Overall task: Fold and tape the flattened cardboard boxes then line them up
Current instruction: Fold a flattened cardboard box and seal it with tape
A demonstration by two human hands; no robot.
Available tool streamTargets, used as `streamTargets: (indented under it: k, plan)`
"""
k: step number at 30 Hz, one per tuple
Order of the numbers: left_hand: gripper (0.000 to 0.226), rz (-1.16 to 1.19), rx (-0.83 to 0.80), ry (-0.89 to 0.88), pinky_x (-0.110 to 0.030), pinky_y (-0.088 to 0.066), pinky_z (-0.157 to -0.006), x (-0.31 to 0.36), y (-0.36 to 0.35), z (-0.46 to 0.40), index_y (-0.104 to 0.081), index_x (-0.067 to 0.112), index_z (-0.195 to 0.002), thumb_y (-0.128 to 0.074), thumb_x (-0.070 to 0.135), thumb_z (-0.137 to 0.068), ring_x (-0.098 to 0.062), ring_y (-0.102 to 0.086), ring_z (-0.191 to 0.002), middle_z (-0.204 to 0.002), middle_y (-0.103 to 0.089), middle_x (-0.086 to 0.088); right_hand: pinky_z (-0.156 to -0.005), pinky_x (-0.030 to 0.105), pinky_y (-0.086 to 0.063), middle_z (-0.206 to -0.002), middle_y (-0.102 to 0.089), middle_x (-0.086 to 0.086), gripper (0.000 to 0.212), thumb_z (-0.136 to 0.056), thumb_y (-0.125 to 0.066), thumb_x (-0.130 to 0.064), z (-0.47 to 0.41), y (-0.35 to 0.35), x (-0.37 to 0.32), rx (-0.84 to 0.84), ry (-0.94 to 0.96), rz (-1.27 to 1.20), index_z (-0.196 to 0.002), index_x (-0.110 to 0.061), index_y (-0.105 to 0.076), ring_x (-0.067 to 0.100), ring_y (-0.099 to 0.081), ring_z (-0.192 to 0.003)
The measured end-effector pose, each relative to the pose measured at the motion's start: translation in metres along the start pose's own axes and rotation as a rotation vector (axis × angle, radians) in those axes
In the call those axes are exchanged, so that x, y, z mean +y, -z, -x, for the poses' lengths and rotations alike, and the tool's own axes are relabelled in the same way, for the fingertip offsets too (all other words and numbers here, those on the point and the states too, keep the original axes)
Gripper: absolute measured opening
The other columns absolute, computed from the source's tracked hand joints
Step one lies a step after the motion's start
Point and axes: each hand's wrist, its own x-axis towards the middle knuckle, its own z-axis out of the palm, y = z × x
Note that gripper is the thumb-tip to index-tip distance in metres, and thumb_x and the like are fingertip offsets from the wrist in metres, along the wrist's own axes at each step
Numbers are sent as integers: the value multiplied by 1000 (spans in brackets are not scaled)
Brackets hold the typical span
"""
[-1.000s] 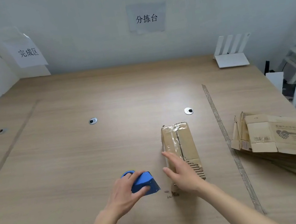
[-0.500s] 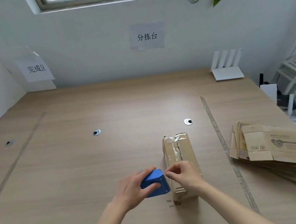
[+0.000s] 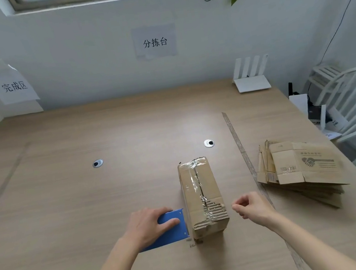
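While the left hand [image 3: 150,226] grips the blue dispenser [image 3: 172,228] against the box [image 3: 202,197], fingers curled over it, the right hand [image 3: 252,208] hovers beside the box, thumb and forefinger pinched together; whether they hold tape I cannot tell. The box stands mid-table [image 3: 90,207], flat cartons [image 3: 301,166] stacked well to its right.

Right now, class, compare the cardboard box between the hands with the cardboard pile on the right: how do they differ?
The taped box is folded into a standing block; the flat stack lies unfolded in layers. The taped box has clear tape along its top seam; the flat stack shows none. The taped box's near end is torn to the corrugation; the flat stack's top sheet bears a handshake print. Both are brown cardboard on the table.
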Motion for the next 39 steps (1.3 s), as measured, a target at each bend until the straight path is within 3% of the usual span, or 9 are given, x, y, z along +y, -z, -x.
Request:
streamTargets:
  k: [7,15,17,19,21,24,27,31,39]
  plan:
    - [43,7,-15,23,-30,-43,-71,-2,-6,-2,-60,48,-123,-44,72,-91,-7,-51,-81,-109,-70,19,-71,41,-60,-67,-74,3,17,-88,-72,-25,-11,-7,3,-12,-20,27,-73,-19,-74,13,-67,-62]
    - [48,-38,-40,53,-31,-45,-71,2,-28,-10,-59,47,-123,-37,75,-91,-14,-63,-89,-105,-70,14,-78,40,-61,-61,-71,-4,20,-87,-74,-28,-24,-33,16,16,-102,37,-67,-26,-71,17,-71,-66]
    - [52,-45,-32,68,-32,-47,-71,2,-35,-15,-59,48,-122,-33,78,-88,-15,-63,-86,-102,-71,13,-82,43,-61,-71,-75,1,5,-87,-73,-22,-27,-41,15,7,-147,-43,-86,-21,-78,22,-74,-73]
    - [59,-52,-32,71,-32,-48,-71,2,-42,-18,-58,49,-122,-27,82,-84,-15,-63,-87,-101,-71,13,-96,39,-54,-100,-75,6,47,-85,-72,-21,-28,-49,16,-10,-224,-25,-130,-13,-66,27,-71,-100]
    - [62,-42,-23,71,-32,-48,-71,1,-45,-20,-58,49,-122,-26,83,-81,-15,-63,-87,-102,-70,14,-106,35,-43,-135,-63,8,70,-89,-70,-23,-21,-51,14,10,-255,54,-152,-17,-41,29,-56,-127]
    - [56,-25,-18,76,-32,-46,-71,0,-45,-19,-58,49,-123,-31,80,-86,-14,-63,-88,-105,-70,14,-107,34,-40,-143,-57,10,55,-99,-53,-17,-5,-55,-2,229,-77,7,-152,-17,-40,27,-52,-132]
    - [53,-21,-19,76,-33,-47,-73,3,-43,-20,-57,49,-123,-32,80,-87,-14,-62,-89,-104,-70,14,-123,34,-17,-169,-11,6,82,-99,-53,-48,2,-73,-31,116,90,51,-161,-13,-12,21,-15,-155]
    - [52,12,-17,89,-31,-44,-69,8,-43,-17,-58,50,-122,-33,78,-85,-13,-62,-87,-102,-70,15,-125,44,3,-159,39,10,120,-84,-47,-81,3,-103,-43,-39,23,323,-155,-18,26,26,25,-152]
    - [51,-8,-75,86,-31,-43,-71,-10,-27,-6,-55,54,-124,-36,81,-86,-13,-62,-93,-107,-69,18,-125,47,2,-155,46,6,122,-83,-51,-78,4,-106,-40,-66,3,362,-151,-23,35,29,23,-152]
